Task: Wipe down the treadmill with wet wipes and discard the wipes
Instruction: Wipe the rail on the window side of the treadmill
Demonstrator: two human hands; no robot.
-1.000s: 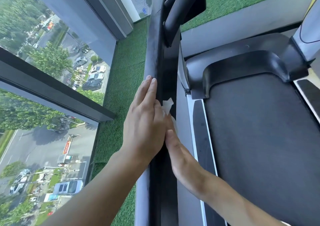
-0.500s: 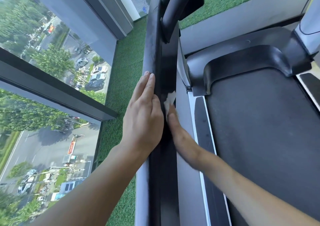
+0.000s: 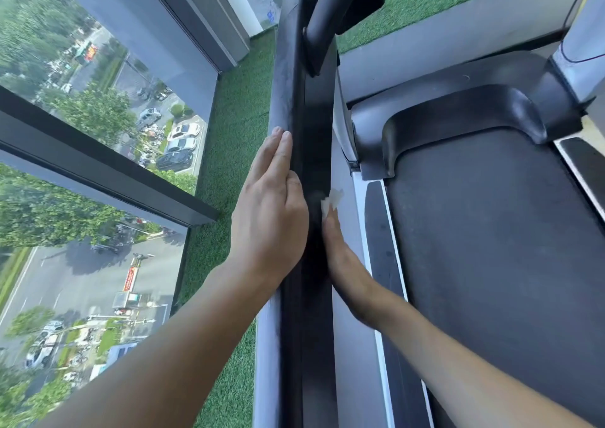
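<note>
The treadmill's black left side rail (image 3: 311,126) runs up the middle of the view, with the dark running belt (image 3: 491,247) to its right. My left hand (image 3: 268,211) lies flat with straight fingers against the rail's outer left face. My right hand (image 3: 340,250) presses against the rail's inner right face. A white wet wipe (image 3: 331,200) sticks out past its fingertips. Most of the wipe is hidden under that hand, and its fingers are hidden by the rail.
Green artificial turf (image 3: 235,126) covers the floor left of the treadmill, up to a floor-to-ceiling window (image 3: 82,133) over a street far below. A black handlebar (image 3: 327,11) juts out above. The black motor cover (image 3: 474,110) sits at the belt's far end.
Both hands have slid a little farther up the rail, the wipe moving with the right hand. The view has shifted slightly.
</note>
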